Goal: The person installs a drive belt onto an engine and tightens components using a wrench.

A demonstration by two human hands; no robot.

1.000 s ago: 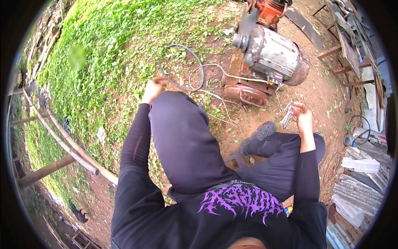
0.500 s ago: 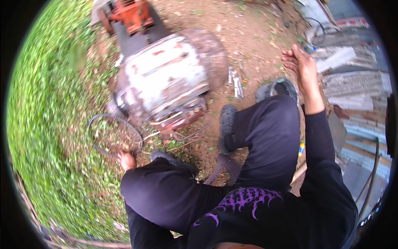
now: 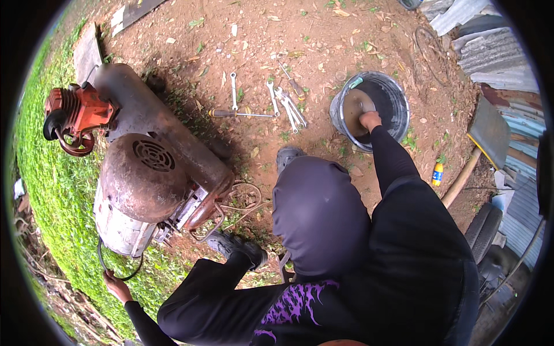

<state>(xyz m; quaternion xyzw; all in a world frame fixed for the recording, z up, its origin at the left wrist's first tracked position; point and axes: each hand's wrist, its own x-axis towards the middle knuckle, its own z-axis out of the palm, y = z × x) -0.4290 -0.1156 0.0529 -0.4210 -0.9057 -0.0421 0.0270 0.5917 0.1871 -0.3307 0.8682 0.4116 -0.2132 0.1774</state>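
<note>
Well, the left hand (image 3: 119,288) is curling closed round one black belt (image 3: 137,271) at eight o'clock, arm outstretched; at two, the right hand (image 3: 370,120) is reaching into one bucket (image 3: 406,105), its grip unclear. Two screwdrivers (image 3: 221,113) are lying near twelve.

Left hand (image 3: 118,288) curled, right hand (image 3: 370,120) stretched forward

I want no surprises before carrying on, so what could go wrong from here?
The left hand holds the black belt close by the motor, so the belt could snag there. The right hand reaches into the bucket, which might tip if bumped. The wrenches and screwdrivers lie loose near a shoe and could get kicked.
</note>
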